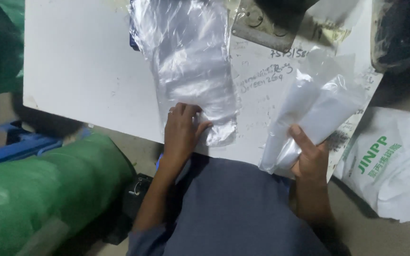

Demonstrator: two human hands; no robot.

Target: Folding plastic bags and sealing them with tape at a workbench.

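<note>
A stack of clear plastic bags (188,61) lies lengthwise on the white table (81,66). My left hand (181,132) rests on the near end of that stack, fingers pinching at the bag edges. My right hand (309,154) grips a folded white item inside a clear plastic bag (312,114), held tilted above the table's right front part. My dark blue clothing fills the bottom middle of the view.
A green sack (39,199) lies on the floor at the lower left, with blue crate bars (10,142) behind it. A white woven sack (395,161) sits on the floor at the right. A metal plate (266,23) rests at the table's far side. Handwriting covers the table's right part.
</note>
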